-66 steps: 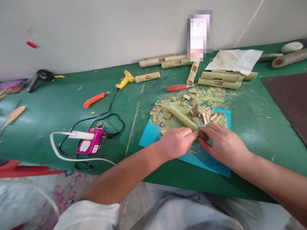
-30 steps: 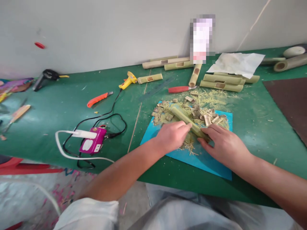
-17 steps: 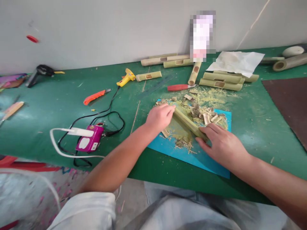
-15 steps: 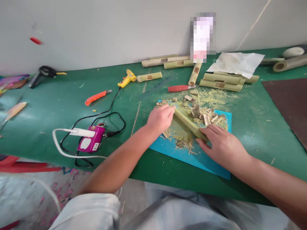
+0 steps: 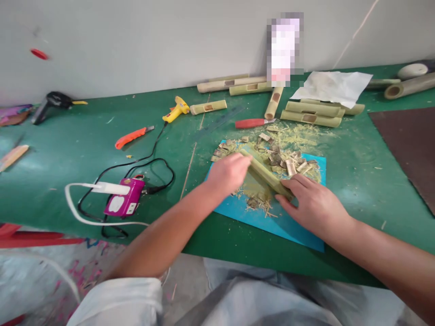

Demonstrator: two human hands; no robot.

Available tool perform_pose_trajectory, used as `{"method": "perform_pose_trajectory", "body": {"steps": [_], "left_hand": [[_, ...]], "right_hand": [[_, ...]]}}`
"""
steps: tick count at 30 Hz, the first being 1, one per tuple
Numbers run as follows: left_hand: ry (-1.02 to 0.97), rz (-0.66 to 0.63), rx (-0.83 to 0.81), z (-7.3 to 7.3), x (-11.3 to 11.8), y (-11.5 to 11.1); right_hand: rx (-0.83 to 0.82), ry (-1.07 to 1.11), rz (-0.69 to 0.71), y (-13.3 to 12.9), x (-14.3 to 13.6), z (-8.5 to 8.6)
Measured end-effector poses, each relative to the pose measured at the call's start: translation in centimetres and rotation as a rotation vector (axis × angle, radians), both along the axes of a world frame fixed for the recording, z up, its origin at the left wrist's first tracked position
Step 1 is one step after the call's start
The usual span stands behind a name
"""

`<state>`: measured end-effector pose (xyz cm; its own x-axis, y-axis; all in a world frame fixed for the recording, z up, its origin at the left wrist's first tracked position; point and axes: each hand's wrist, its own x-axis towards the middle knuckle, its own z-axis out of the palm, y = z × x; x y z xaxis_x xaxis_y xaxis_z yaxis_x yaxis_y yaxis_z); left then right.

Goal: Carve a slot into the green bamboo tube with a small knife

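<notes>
A green bamboo tube (image 5: 263,171) lies slantwise over a blue sheet (image 5: 302,227) strewn with shavings and chips. My right hand (image 5: 311,199) is wrapped round the tube's near right end, thumb on the near side. At its far left end is my left hand (image 5: 231,172), with fingers closed; what they pinch, if anything, is hidden. Behind the sheet are a red-handled knife (image 5: 251,123) and several notched bamboo tubes (image 5: 311,118), some partly under a white paper (image 5: 333,88).
An orange cutter (image 5: 131,137), a yellow glue gun (image 5: 176,110) and a purple power adapter (image 5: 125,197) with loose cables occupy the left. A blurred upright device (image 5: 283,50) leans on the wall. A dark mat (image 5: 408,145) lies at the right.
The view has shifted slightly, moving the table items a little left. My left hand has moved slightly right and down relative to the tube's far end; my right hand keeps its hold.
</notes>
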<state>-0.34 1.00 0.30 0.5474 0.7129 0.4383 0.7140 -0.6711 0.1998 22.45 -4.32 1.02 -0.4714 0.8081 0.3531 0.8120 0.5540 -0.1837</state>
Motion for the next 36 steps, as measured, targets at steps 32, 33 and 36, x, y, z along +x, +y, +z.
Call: {"method": "perform_pose_trajectory", "body": {"steps": [32, 33, 36], "left_hand": [[-0.613, 0.004, -0.916, 3.3, 0.0, -1.4], [-0.595, 0.007, -0.912, 3.4, 0.1, -1.5], [-0.535, 0.048, -0.798, 3.1, 0.1, -1.4]], "right_hand": [[0.080, -0.054, -0.063, 0.8, 0.8, 0.3], [0.072, -0.054, -0.065, 0.8, 0.8, 0.3], [0.046, -0.046, -0.072, 0.9, 0.8, 0.2]]}}
